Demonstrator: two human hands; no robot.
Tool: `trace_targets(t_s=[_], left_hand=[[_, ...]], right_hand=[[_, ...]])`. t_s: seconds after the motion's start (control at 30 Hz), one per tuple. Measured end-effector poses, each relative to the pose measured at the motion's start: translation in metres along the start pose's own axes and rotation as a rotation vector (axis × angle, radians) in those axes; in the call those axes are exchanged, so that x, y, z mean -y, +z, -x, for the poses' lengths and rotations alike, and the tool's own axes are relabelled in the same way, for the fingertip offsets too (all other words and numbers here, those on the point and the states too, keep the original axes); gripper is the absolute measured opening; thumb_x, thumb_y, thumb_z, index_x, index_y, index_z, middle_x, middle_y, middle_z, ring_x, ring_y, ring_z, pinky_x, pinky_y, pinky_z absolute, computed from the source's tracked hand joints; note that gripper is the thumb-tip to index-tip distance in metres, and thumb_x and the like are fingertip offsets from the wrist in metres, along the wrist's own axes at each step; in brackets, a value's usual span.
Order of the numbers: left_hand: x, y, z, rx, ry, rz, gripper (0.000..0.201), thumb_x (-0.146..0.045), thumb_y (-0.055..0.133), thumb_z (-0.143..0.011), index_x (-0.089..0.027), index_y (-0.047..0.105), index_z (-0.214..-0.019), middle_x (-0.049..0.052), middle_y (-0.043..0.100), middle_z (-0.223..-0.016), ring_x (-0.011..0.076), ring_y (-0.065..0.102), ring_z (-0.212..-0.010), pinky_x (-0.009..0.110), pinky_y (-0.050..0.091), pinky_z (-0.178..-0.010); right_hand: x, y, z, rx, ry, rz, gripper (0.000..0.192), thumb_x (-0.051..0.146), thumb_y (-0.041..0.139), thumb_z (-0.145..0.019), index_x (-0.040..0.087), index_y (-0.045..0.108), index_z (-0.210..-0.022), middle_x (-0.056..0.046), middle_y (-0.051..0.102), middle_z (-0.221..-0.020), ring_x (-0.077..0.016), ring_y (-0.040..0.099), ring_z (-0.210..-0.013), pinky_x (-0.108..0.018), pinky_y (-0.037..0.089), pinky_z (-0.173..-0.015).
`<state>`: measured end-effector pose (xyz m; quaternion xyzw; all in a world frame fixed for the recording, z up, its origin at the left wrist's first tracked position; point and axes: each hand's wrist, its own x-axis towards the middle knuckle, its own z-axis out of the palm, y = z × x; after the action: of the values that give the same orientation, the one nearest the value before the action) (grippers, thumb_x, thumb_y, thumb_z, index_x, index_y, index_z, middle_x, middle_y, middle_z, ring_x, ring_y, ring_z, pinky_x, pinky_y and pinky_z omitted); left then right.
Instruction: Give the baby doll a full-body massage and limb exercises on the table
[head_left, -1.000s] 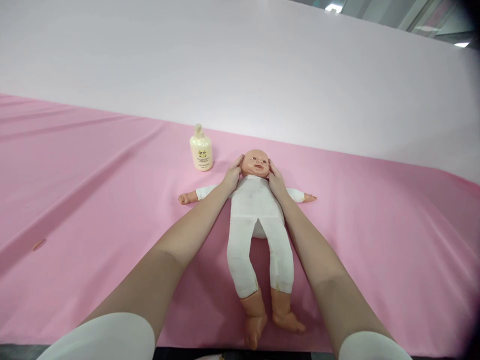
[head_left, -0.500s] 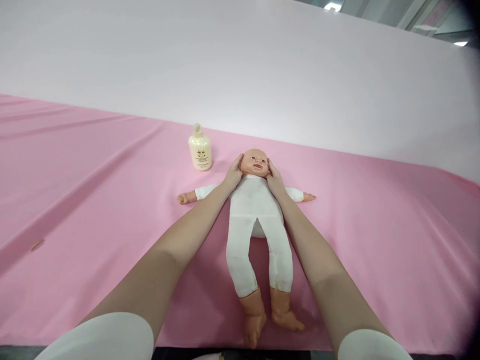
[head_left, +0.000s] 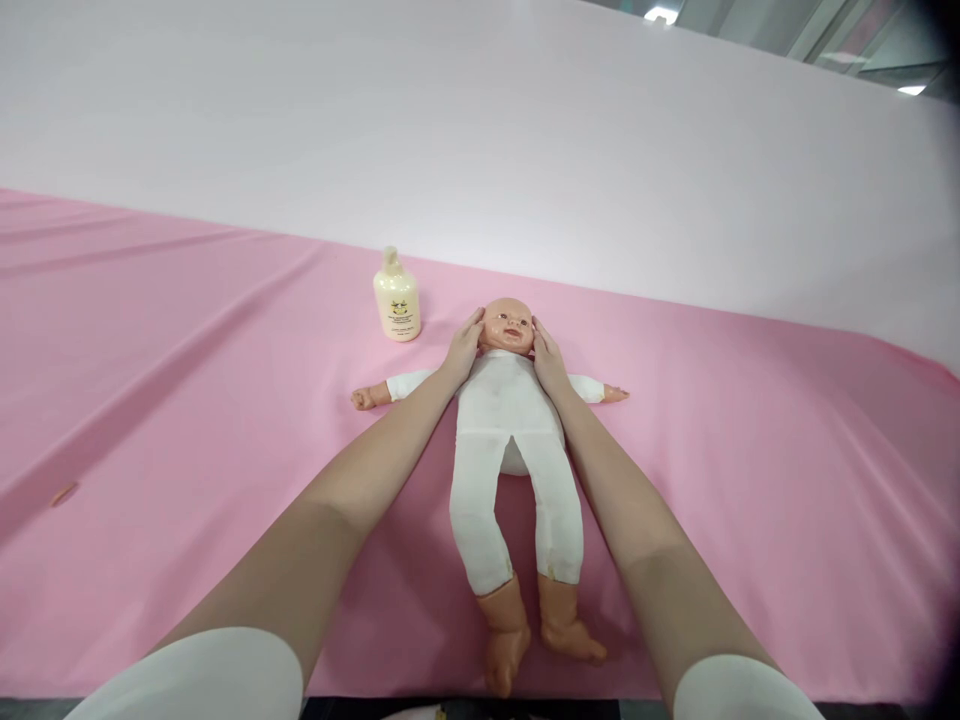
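Observation:
A baby doll [head_left: 504, 400] with a white cloth body lies on its back, its head [head_left: 507, 322] toward the far side and its feet toward me. My left hand [head_left: 464, 345] cups the left side of the head, fingers along the cheek and ear. Against the right side rests my right hand [head_left: 547, 355] in the same way, so the head is held between both palms. Parts of the fingertips and thumbs are hidden. The doll's arms stretch out sideways past my wrists.
A pale yellow pump bottle [head_left: 397, 298] stands upright left of the doll's head. Pink cloth [head_left: 750, 480] covers the table, with folds at the left. A small brownish piece [head_left: 64, 493] lies far left. Behind rises a white wall [head_left: 450, 130].
The view has shifted very slightly. Both hands stay at the sides of the doll's head, their fingers and thumbs slightly repositioned. The doll and bottle look unmoved on the cloth.

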<state>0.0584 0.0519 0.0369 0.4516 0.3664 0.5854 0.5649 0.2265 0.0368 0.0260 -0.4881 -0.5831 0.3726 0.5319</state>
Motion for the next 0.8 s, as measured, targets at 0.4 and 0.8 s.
trace_targets(t_s=[0.4, 0.8], left_hand=[[0.018, -0.012, -0.008, 0.073, 0.216, -0.433, 0.089, -0.046, 0.068, -0.080, -0.016, 0.029, -0.154, 0.013, 0.023, -0.164, 0.0263, 0.021, -0.153, 0.038, 0.018, -0.126], [0.016, -0.015, -0.006, 0.172, 0.376, -0.621, 0.061, -0.059, 0.046, -0.094, -0.031, 0.041, -0.147, 0.003, 0.031, -0.161, 0.0245, 0.013, -0.154, 0.046, 0.016, -0.126]], right_hand=[[0.011, 0.002, 0.004, 0.060, -0.032, 0.061, 0.100, 0.067, 0.062, -0.079, 0.018, 0.024, -0.157, -0.007, 0.036, -0.159, -0.0239, 0.033, -0.149, -0.039, 0.028, -0.124], [0.012, 0.000, 0.007, 0.166, -0.149, 0.102, 0.087, 0.075, 0.045, -0.086, 0.028, 0.023, -0.157, 0.004, 0.027, -0.163, -0.0186, 0.025, -0.152, -0.037, 0.020, -0.127]])
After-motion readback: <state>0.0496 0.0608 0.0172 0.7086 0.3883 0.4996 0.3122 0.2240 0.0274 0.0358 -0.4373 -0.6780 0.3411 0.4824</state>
